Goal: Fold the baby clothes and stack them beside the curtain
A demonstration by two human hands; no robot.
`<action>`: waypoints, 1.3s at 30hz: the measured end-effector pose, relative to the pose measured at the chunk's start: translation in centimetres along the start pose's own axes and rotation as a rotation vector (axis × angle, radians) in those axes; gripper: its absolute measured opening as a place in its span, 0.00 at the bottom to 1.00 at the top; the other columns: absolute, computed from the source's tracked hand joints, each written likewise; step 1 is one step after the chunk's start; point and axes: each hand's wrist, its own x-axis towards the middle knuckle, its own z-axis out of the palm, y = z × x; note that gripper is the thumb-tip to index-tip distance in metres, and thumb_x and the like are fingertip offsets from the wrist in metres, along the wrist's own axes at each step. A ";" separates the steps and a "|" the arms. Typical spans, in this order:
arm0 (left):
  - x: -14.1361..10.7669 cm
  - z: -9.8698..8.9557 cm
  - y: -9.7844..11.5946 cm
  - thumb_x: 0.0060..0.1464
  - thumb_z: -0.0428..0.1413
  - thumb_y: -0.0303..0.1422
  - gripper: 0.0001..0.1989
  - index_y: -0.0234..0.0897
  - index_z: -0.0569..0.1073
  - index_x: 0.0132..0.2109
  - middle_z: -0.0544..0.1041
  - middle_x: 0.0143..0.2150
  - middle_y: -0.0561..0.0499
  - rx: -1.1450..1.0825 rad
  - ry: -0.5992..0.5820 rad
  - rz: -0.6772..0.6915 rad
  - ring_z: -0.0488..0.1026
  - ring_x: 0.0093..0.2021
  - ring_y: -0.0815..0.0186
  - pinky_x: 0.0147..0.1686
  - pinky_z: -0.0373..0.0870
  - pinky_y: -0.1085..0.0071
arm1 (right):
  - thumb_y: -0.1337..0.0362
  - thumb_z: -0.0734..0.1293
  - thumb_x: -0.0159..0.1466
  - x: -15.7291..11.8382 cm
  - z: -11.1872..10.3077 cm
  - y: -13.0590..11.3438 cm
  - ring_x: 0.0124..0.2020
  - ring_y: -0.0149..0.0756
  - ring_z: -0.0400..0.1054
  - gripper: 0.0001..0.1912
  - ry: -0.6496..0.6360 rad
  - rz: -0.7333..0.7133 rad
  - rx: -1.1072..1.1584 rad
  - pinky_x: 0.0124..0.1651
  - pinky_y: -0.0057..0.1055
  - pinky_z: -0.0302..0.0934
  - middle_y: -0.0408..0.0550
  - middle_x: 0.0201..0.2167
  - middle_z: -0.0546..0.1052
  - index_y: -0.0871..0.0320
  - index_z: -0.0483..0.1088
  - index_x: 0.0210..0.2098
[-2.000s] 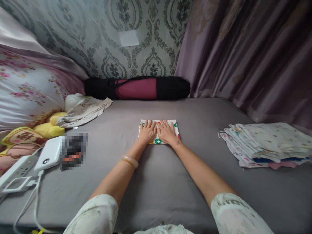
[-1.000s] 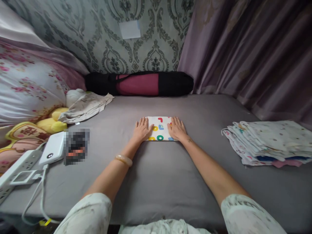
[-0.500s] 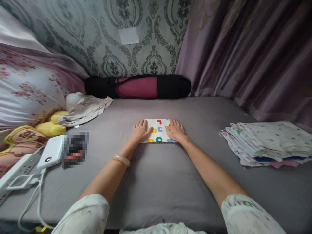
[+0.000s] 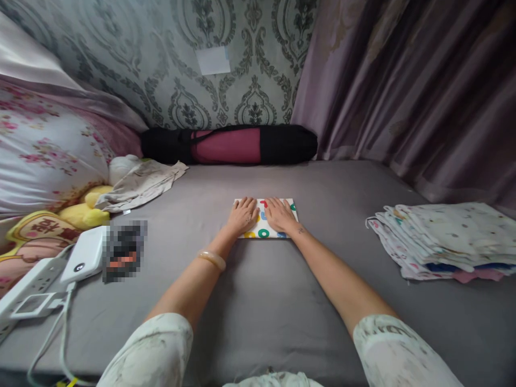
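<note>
A folded white cloth (image 4: 273,232) printed with coloured letters lies flat on the grey bed sheet (image 4: 266,301), in the middle of the view. My left hand (image 4: 243,215) rests palm down on its left part, fingers stretched out and pointing away from me. On the right part lies my right hand (image 4: 279,216), also flat with its fingers extended. The two hands are close together, a narrow strip of the print showing between them. Parts of the cloth are hidden beneath both palms.
A stack of folded cloths (image 4: 447,236) sits at the right. Along the wall lies a black and maroon roll bag (image 4: 226,146). To the left are a crumpled cloth (image 4: 143,185), yellow plush toys (image 4: 91,212), a white power bank (image 4: 84,252) and a power strip (image 4: 32,287) with cables.
Both hands have slid inward over the cloth, from near its side edges toward its middle. More of the cloth's right edge now shows. The cloth stays flat in about the same place.
</note>
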 end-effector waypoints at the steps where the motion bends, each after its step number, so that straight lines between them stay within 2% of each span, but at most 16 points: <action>1: 0.0 -0.1 0.0 0.66 0.36 0.39 0.25 0.37 0.60 0.66 0.60 0.68 0.46 0.002 -0.012 -0.001 0.52 0.69 0.57 0.67 0.46 0.53 | 0.62 0.48 0.70 0.0 -0.1 0.0 0.68 0.43 0.47 0.28 -0.014 0.003 0.006 0.68 0.46 0.36 0.52 0.67 0.59 0.63 0.55 0.66; 4: -0.4 -0.3 0.6 0.66 0.36 0.39 0.26 0.34 0.60 0.66 0.58 0.69 0.43 0.045 -0.011 -0.020 0.50 0.70 0.54 0.67 0.46 0.52 | 0.60 0.47 0.70 -0.2 -0.4 -0.6 0.70 0.44 0.43 0.29 -0.066 0.042 0.020 0.69 0.49 0.33 0.53 0.69 0.56 0.63 0.54 0.67; 8: -1.4 0.2 1.7 0.65 0.37 0.36 0.27 0.31 0.59 0.67 0.56 0.70 0.41 0.099 0.091 -0.094 0.49 0.70 0.54 0.67 0.44 0.54 | 0.61 0.48 0.70 -1.3 0.0 -2.6 0.71 0.45 0.38 0.30 -0.018 0.032 0.007 0.69 0.50 0.27 0.55 0.70 0.50 0.66 0.51 0.68; 14: -2.7 1.4 2.0 0.66 0.34 0.37 0.28 0.30 0.58 0.67 0.57 0.69 0.42 0.084 0.080 -0.160 0.51 0.70 0.56 0.67 0.46 0.54 | 0.61 0.48 0.70 -2.3 1.1 -3.9 0.70 0.43 0.40 0.30 0.011 0.044 0.032 0.69 0.47 0.29 0.53 0.70 0.51 0.66 0.52 0.68; 18: -2.7 1.2 2.0 0.66 0.34 0.37 0.27 0.31 0.58 0.67 0.57 0.70 0.42 0.093 0.075 -0.161 0.51 0.70 0.55 0.67 0.47 0.54 | 0.60 0.48 0.70 -2.1 0.9 -3.7 0.70 0.42 0.40 0.30 -0.008 0.047 0.029 0.69 0.46 0.29 0.52 0.70 0.50 0.64 0.52 0.68; 20: -2.5 0.7 1.9 0.66 0.35 0.37 0.26 0.32 0.60 0.65 0.60 0.68 0.41 0.083 0.072 -0.140 0.54 0.68 0.55 0.66 0.49 0.54 | 0.60 0.48 0.70 -2.0 0.6 -3.2 0.70 0.42 0.41 0.30 -0.052 0.031 0.042 0.69 0.46 0.30 0.52 0.70 0.50 0.63 0.52 0.68; 22: -2.3 0.2 1.6 0.66 0.36 0.39 0.26 0.33 0.63 0.63 0.62 0.67 0.40 0.066 0.080 -0.100 0.56 0.67 0.55 0.66 0.49 0.55 | 0.58 0.47 0.71 -1.8 0.4 -2.5 0.70 0.42 0.41 0.30 -0.041 0.047 0.037 0.69 0.46 0.32 0.54 0.70 0.50 0.63 0.52 0.68; 25: -1.9 0.0 1.1 0.66 0.35 0.44 0.29 0.32 0.60 0.65 0.59 0.69 0.38 0.039 0.060 -0.080 0.50 0.70 0.53 0.67 0.44 0.55 | 0.56 0.47 0.71 -1.7 0.3 -1.3 0.71 0.45 0.38 0.31 0.040 0.145 -0.015 0.69 0.49 0.29 0.57 0.70 0.49 0.65 0.52 0.68; 27: -1.8 0.1 0.9 0.66 0.35 0.45 0.31 0.31 0.56 0.67 0.53 0.71 0.38 0.030 0.013 -0.101 0.46 0.71 0.52 0.67 0.42 0.53 | 0.54 0.47 0.71 -1.7 0.5 -0.8 0.71 0.47 0.38 0.31 0.037 0.191 -0.032 0.69 0.50 0.29 0.59 0.70 0.49 0.67 0.51 0.68; 29: -1.8 0.2 0.9 0.66 0.35 0.46 0.31 0.31 0.54 0.68 0.52 0.71 0.38 0.032 -0.027 -0.110 0.45 0.71 0.52 0.67 0.42 0.53 | 0.54 0.48 0.71 -1.8 0.6 -0.6 0.70 0.47 0.39 0.32 0.018 0.205 -0.034 0.69 0.50 0.31 0.59 0.70 0.49 0.66 0.51 0.68; 32: -1.7 0.0 0.9 0.65 0.36 0.45 0.30 0.31 0.57 0.67 0.55 0.70 0.36 0.056 -0.016 -0.079 0.49 0.70 0.50 0.66 0.44 0.50 | 0.54 0.49 0.71 -1.7 0.4 -0.6 0.70 0.49 0.42 0.31 0.020 0.194 -0.051 0.68 0.51 0.33 0.60 0.70 0.51 0.65 0.53 0.67; 36: 0.2 -1.7 0.0 0.66 0.36 0.41 0.24 0.36 0.69 0.57 0.70 0.59 0.39 0.056 -0.003 -0.054 0.64 0.60 0.52 0.62 0.51 0.49 | 0.56 0.50 0.71 -0.5 -1.1 0.3 0.61 0.50 0.58 0.25 0.035 0.135 -0.079 0.66 0.51 0.38 0.62 0.59 0.68 0.63 0.67 0.57; 39: 2.9 -3.4 -1.5 0.64 0.41 0.35 0.19 0.36 0.72 0.53 0.71 0.57 0.39 0.015 -0.157 -0.150 0.66 0.59 0.52 0.58 0.58 0.52 | 0.62 0.48 0.71 1.4 -2.7 1.7 0.56 0.48 0.63 0.23 -0.030 0.125 -0.081 0.63 0.49 0.45 0.60 0.53 0.72 0.61 0.72 0.50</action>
